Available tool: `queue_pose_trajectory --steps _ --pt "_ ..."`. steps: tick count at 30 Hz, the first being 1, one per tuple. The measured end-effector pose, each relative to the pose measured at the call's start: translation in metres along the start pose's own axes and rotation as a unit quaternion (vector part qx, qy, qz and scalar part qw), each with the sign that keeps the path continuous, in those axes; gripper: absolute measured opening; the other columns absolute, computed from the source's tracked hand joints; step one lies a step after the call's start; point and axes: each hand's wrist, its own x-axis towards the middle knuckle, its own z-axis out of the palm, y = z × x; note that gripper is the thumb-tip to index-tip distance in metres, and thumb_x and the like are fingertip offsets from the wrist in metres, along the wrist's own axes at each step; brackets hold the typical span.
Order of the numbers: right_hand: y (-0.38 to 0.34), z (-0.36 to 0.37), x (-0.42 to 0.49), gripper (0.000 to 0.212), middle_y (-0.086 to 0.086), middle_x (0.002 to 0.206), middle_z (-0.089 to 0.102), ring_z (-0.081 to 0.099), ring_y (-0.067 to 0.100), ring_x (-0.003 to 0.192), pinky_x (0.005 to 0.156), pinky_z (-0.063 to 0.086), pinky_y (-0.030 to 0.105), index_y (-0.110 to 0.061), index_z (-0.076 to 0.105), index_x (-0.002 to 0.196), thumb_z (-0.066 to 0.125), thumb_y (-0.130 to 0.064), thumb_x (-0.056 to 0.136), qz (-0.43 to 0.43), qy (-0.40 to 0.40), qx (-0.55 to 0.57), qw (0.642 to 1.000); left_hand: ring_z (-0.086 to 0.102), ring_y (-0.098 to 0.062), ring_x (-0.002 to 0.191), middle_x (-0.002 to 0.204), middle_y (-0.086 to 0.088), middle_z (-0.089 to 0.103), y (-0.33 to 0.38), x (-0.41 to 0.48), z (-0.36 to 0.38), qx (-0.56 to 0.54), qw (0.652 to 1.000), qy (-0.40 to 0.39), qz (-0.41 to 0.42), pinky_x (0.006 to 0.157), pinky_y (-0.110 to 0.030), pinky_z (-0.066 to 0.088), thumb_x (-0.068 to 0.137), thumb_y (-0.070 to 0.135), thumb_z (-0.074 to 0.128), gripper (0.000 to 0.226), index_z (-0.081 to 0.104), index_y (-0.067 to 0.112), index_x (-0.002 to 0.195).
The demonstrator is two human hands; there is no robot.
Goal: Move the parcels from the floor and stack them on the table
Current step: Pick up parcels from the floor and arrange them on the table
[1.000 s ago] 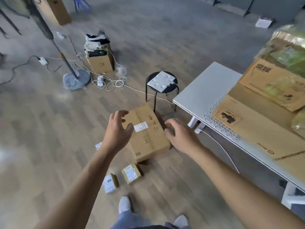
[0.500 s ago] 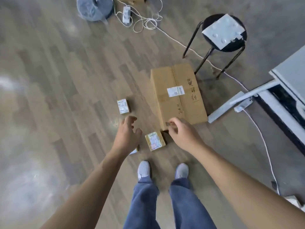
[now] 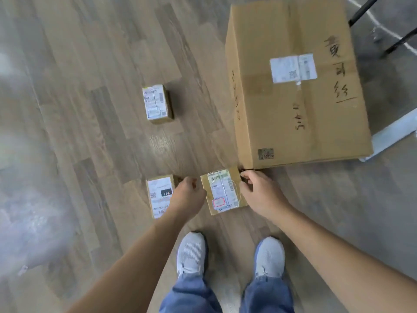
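Observation:
A small taped cardboard parcel [image 3: 223, 192] lies on the wooden floor just ahead of my feet. My left hand [image 3: 188, 195] grips its left side and my right hand [image 3: 259, 193] grips its right side, fingers curled over the edges. Another small parcel with a white label [image 3: 159, 195] lies right beside my left hand, partly hidden by it. A third small parcel [image 3: 156, 103] sits farther out on the floor. A large cardboard box [image 3: 295, 84] with handwriting and a white label stands at the upper right, its near corner touching the held parcel.
Black stool legs [image 3: 381, 23] and a white cable [image 3: 392, 37] show at the top right. A white table foot [image 3: 392, 134] runs along the floor behind the large box. My two grey shoes [image 3: 191, 254] stand close below the parcels.
I have bent down much closer to the floor. Both hands dropped from beside the large box to the small parcel and closed on its two sides.

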Motion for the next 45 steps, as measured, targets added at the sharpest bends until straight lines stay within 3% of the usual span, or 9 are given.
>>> queue_pose_trajectory --steps 4,9,12,18,23,33,37,41,45 --pt "0.038 0.050 0.038 0.043 0.011 0.136 0.052 0.047 0.026 0.126 0.099 0.038 0.032 -0.009 0.048 0.137 0.045 -0.028 0.098 0.037 -0.037 -0.022 0.998 0.056 -0.025 0.084 0.098 -0.009 0.061 -0.042 0.052 0.048 -0.028 0.997 -0.041 -0.067 0.067 -0.029 0.043 0.088 0.023 0.051 0.030 0.054 0.003 0.109" --pt "0.058 0.078 0.054 0.042 0.007 0.138 0.052 0.048 0.024 0.125 0.096 0.038 0.029 -0.012 0.045 0.137 0.048 -0.025 0.097 0.065 -0.072 0.030 0.995 0.057 -0.017 0.103 0.113 0.004 0.062 -0.055 0.077 0.073 -0.152 0.978 -0.088 -0.115 0.097 -0.041 0.048 0.086 0.015 0.054 0.029 0.052 0.025 0.114" --pt "0.057 0.082 0.058 0.056 0.000 0.140 0.053 0.052 0.019 0.122 0.095 0.042 0.027 -0.018 0.036 0.146 0.052 -0.029 0.094 0.100 -0.087 0.102 0.986 0.061 -0.010 0.095 0.102 0.008 0.066 -0.047 0.077 0.077 -0.220 0.961 -0.117 -0.120 0.093 -0.039 0.051 0.084 0.006 0.055 0.027 0.059 0.027 0.103" --pt "0.045 0.069 0.053 0.062 0.003 0.126 0.046 0.048 0.021 0.122 0.101 0.040 0.033 -0.033 0.040 0.142 0.051 -0.054 0.085 0.106 -0.082 0.152 0.979 0.059 -0.011 0.083 0.101 0.004 0.061 -0.040 0.056 0.054 -0.310 0.937 -0.072 -0.145 0.077 -0.040 0.058 0.086 0.003 0.050 0.045 0.045 0.028 0.123" --pt "0.015 0.039 0.025 0.070 -0.006 0.133 0.046 0.046 0.014 0.126 0.104 0.042 0.042 -0.040 0.043 0.137 0.052 -0.075 0.076 0.073 -0.101 0.234 0.964 0.061 -0.022 0.088 0.102 -0.005 0.063 -0.024 0.019 0.008 -0.357 0.925 -0.034 -0.124 0.080 -0.042 0.053 0.070 0.031 0.056 0.040 0.049 0.024 0.108" --pt "-0.084 -0.191 -0.099 0.038 -0.028 0.116 0.051 0.055 0.011 0.115 0.095 0.050 0.049 -0.041 0.038 0.114 0.057 -0.056 0.084 0.036 0.026 0.302 0.952 0.066 -0.021 0.096 0.126 -0.003 0.053 0.150 -0.151 -0.128 -0.293 0.950 -0.024 0.107 0.086 -0.044 0.056 0.070 0.026 0.067 0.042 0.046 0.024 0.107" --pt "-0.124 -0.297 -0.187 0.039 -0.029 0.121 0.049 0.053 0.008 0.120 0.099 0.048 0.048 -0.046 0.036 0.122 0.054 -0.053 0.088 0.015 0.085 0.339 0.937 0.065 0.007 0.076 0.139 0.007 0.046 0.228 -0.245 -0.177 -0.254 0.937 -0.046 0.237 0.068 -0.019 0.054 0.086 0.011 0.068 0.060 0.037 0.024 0.136" --pt "-0.140 -0.387 -0.288 0.034 -0.023 0.126 0.053 0.053 0.007 0.120 0.102 0.046 0.047 -0.051 0.037 0.119 0.055 -0.050 0.090 0.001 0.173 0.364 0.915 0.068 -0.011 0.094 0.147 0.016 0.039 0.302 -0.336 -0.209 -0.192 0.916 -0.104 0.337 0.079 -0.034 0.055 0.072 0.035 0.072 0.083 0.029 0.038 0.144" --pt "-0.127 -0.458 -0.386 0.046 -0.026 0.120 0.057 0.057 0.004 0.111 0.099 0.049 0.044 -0.044 0.040 0.128 0.055 -0.056 0.086 0.008 0.251 0.362 0.898 0.062 0.004 0.091 0.135 0.033 0.032 0.363 -0.419 -0.207 -0.105 0.865 -0.151 0.467 0.072 -0.015 0.051 0.080 0.017 0.076 0.092 0.016 0.037 0.148"
